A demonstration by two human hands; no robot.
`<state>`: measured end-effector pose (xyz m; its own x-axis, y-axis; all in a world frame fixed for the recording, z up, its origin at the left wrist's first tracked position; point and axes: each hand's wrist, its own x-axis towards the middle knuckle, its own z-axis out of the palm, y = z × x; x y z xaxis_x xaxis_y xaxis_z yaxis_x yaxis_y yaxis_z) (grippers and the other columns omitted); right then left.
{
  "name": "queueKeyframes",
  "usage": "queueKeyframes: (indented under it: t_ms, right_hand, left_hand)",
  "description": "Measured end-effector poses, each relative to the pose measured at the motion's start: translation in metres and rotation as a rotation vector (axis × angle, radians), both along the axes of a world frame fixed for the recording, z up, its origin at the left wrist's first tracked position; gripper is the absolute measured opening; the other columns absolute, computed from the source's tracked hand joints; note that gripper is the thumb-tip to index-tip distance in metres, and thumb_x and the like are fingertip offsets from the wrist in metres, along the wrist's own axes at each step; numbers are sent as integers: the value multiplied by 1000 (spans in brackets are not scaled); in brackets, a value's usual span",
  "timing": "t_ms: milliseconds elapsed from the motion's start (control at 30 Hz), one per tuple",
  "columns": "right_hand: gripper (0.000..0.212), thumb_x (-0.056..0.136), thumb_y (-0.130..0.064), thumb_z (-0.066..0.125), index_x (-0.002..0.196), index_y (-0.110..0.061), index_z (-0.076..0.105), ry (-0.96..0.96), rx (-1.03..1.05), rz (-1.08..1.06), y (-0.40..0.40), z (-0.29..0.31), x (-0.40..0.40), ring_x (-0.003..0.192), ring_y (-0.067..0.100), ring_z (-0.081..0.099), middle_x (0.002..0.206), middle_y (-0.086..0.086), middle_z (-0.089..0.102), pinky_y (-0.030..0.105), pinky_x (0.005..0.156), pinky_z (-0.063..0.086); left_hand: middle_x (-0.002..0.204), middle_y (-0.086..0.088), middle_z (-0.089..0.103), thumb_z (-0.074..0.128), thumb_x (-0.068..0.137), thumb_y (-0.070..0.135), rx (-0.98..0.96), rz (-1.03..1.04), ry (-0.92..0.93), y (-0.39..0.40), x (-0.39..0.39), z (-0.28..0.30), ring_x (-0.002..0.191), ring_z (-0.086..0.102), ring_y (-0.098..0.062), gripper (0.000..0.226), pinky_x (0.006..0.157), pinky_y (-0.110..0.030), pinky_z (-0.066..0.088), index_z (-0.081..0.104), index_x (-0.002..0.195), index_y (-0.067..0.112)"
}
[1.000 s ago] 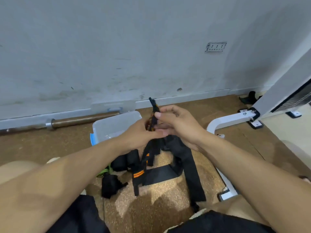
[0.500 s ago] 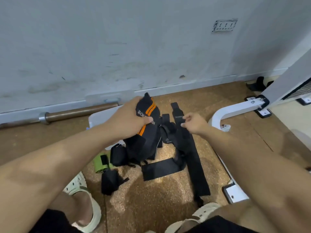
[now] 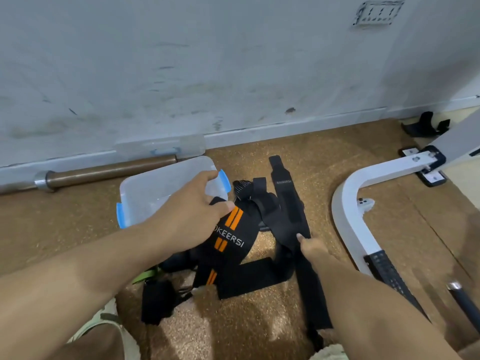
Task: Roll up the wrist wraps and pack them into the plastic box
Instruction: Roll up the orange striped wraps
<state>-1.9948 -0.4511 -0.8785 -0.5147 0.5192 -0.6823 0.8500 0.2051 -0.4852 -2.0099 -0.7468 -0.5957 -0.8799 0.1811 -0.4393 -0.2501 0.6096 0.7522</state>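
Down on the floor [image 3: 259, 331], our left hand [image 3: 193, 215] grips the orange-striped wrist wrap [image 3: 228, 241] just beside the plastic box [image 3: 145, 193], fingers curled round its top. Our right hand [image 3: 309, 246] pinches a plain black wrap [image 3: 288, 203] lying flat.

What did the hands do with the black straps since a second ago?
Both hands came apart and lowered. The left hand now holds the orange-striped wrap down near the floor beside the plastic box. The right hand let go and now touches the plain black strap. Box, barbell and rolled wraps stayed put.
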Motion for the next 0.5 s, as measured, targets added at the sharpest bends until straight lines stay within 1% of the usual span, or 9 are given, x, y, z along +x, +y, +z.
queueKeyframes:
  t_ms: [67, 167, 200, 233, 300, 333, 400, 467, 500]
  right_hand:
    - [57, 105, -31, 57, 153, -6, 39, -14, -8, -34, 7, -8, -3, 138, 41, 47, 151, 17, 51, 46, 111, 40]
    - [59, 105, -34, 55, 154, -8, 37, -50, -6, -49, 16, -18, -7, 139, 42, 47, 153, 17, 48, 49, 114, 41]
    - [57, 105, -35, 56, 153, -9, 40, -54, -19, -59, 20, -23, -8, 136, 42, 49, 150, 17, 51, 51, 113, 42]
    - [55, 104, -35, 58, 150, -10, 44, -57, -33, -59, 23, -29, -9, 132, 42, 52, 147, 17, 54, 52, 111, 44]
    - [50, 101, -35, 61, 145, -13, 51, -65, -79, -66, 25, -35, -9, 124, 40, 58, 138, 15, 61, 53, 108, 48]
    - [51, 100, -36, 62, 144, -14, 53, -66, -99, -76, 26, -37, -9, 122, 40, 60, 136, 14, 63, 53, 107, 49]
    - [52, 101, -42, 60, 144, -14, 53, -82, -105, -90, 27, -39, -10, 122, 40, 59, 137, 14, 62, 51, 107, 49]
    - [58, 101, -50, 55, 146, -13, 51, -107, -99, -97, 36, -50, -12, 126, 42, 57, 141, 16, 58, 49, 107, 47]
    - [62, 100, -52, 54, 147, -12, 50, -115, -89, -94, 51, -78, -15, 127, 42, 56, 143, 17, 56, 49, 108, 46]
  left_hand:
    - [89, 10, 76, 60, 100, 34, 15, 10, 6, 3, -3, -5, 63, 62, 3, 68, 55, -4, 41, 24, 158, 39]
    - [96, 14, 79, 65, 98, 26, 88, 12, 16, 3, -7, -13, 53, 61, 9, 80, 48, -7, 40, 16, 161, 39]
    - [98, 14, 79, 66, 98, 25, 103, 13, 14, 3, -8, -14, 55, 62, 9, 83, 51, -7, 42, 14, 161, 39]
    - [98, 15, 79, 67, 97, 25, 117, 15, 6, 2, -9, -16, 60, 65, 9, 82, 60, -8, 46, 16, 160, 39]
    - [96, 13, 79, 68, 96, 24, 165, 43, -40, 0, -11, -17, 82, 73, 3, 72, 81, -18, 50, 29, 156, 36]
    - [97, 8, 80, 67, 96, 22, 208, 69, -79, -1, -12, -18, 88, 75, -4, 62, 82, -21, 52, 39, 151, 32]
    - [98, -4, 80, 65, 97, 14, 318, 141, -160, -2, -13, -20, 86, 77, -15, 41, 73, -20, 57, 55, 137, 20]
    - [97, -9, 80, 64, 97, 11, 359, 178, -208, -2, -14, -21, 84, 77, -19, 31, 70, -20, 59, 61, 128, 16]
    - [97, -10, 80, 65, 97, 13, 348, 176, -217, -3, -14, -21, 85, 77, -21, 29, 72, -21, 60, 61, 126, 16]
